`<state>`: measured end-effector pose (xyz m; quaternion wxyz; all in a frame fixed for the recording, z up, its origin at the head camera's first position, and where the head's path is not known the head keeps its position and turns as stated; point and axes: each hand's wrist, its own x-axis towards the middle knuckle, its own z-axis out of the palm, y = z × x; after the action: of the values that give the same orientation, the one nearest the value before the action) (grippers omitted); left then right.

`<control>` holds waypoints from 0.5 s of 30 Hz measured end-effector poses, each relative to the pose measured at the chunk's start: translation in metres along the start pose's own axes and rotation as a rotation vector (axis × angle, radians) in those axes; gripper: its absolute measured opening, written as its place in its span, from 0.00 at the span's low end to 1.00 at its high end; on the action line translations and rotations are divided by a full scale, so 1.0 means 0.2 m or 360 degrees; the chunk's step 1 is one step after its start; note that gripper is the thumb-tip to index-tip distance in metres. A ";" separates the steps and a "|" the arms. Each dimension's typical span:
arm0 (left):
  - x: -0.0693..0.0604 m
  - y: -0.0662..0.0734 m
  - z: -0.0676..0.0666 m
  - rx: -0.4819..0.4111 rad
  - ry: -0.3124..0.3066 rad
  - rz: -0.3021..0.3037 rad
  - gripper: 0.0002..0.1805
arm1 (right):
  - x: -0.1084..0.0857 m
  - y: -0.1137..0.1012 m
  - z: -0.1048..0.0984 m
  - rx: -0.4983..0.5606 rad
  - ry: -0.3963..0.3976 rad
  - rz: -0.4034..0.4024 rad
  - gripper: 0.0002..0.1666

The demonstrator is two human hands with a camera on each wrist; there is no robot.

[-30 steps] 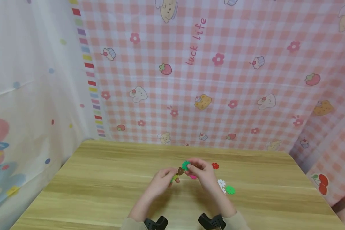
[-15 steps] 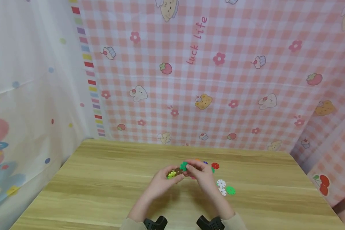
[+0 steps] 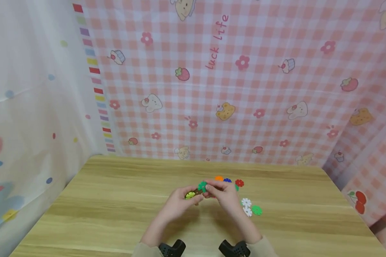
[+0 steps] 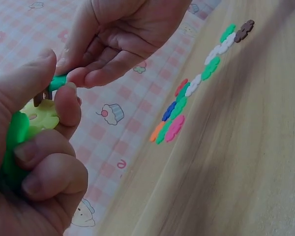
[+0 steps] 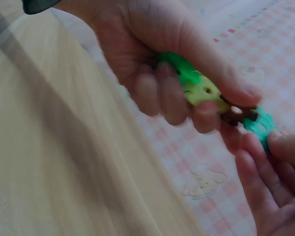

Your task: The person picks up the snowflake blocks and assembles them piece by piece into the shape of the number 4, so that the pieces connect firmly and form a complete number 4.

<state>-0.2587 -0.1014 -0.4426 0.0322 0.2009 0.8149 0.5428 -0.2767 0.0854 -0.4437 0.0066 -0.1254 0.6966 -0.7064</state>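
Observation:
My left hand (image 3: pixel 176 204) holds a short chain of flower-shaped plastic interlocking discs above the table. In the right wrist view, a bright green disc (image 5: pixel 179 67) lies deepest in its curled fingers. A yellow disc (image 5: pixel 206 89) follows it, then a brown disc (image 5: pixel 231 116) near the left thumb tip. With thumb and fingers, my right hand (image 3: pixel 226 195) pinches a teal-green disc (image 3: pixel 202 186) at the chain's brown end. Those two discs touch, but how deep their slots engage is hard to tell behind the fingertips.
Loose discs lie on the wooden table (image 3: pixel 122 207) beyond and right of the hands: orange (image 3: pixel 219 178), blue (image 3: pixel 227 180), red (image 3: pixel 239 182), white (image 3: pixel 246 202) and green (image 3: pixel 257 210). The left wrist view adds pink (image 4: pixel 175 129) and brown (image 4: pixel 244 30) ones. A checked cloth (image 3: pixel 193 92) hangs behind.
The left hand's chain has turned, so its yellow disc shows more fully. Both hands have shifted slightly left with the discs, and the teal-green disc stays at the brown end.

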 end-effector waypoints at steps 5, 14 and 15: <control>-0.01 0.03 0.00 -0.0035 0.0011 -0.0014 0.12 | 0.00 -0.01 0.01 0.0013 -0.0004 0.0003 0.14; 0.01 -0.02 0.00 -0.0132 0.0026 -0.0142 0.15 | -0.01 -0.02 -0.01 -0.0156 -0.0055 -0.0017 0.15; 0.01 -0.02 -0.01 -0.0156 0.0025 -0.0143 0.15 | -0.01 -0.02 -0.01 -0.0200 -0.0075 -0.0040 0.15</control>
<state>-0.2613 -0.1031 -0.4450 0.0600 0.1580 0.7958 0.5815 -0.2746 0.0876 -0.4408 0.0062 -0.1511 0.7377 -0.6580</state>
